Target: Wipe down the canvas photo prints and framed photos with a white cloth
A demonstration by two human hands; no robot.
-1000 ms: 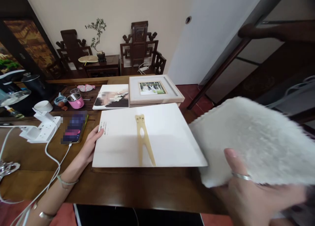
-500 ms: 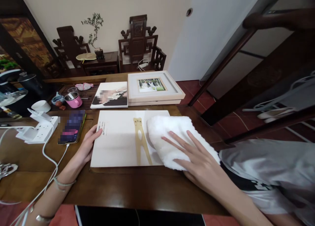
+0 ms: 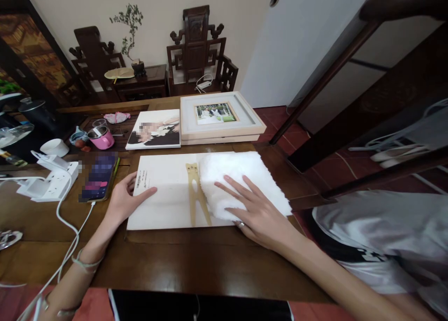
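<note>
White cloth (image 3: pixel 238 164) underlies spread right hand (image 3: pixel 257 213); left hand (image 3: pixel 128 197) pinches board's (image 3: pixel 163 202) edge (nearside open).

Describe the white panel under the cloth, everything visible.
The white panel lies roughly flat on the wooden table: rectangular, smooth-looking, material unclear. It bears a tan two-legged piece with a pale oval gap, and small dark print near its left edge. The left hand touches that edge; a fluffy white cloth under the right hand covers its right part.
</note>
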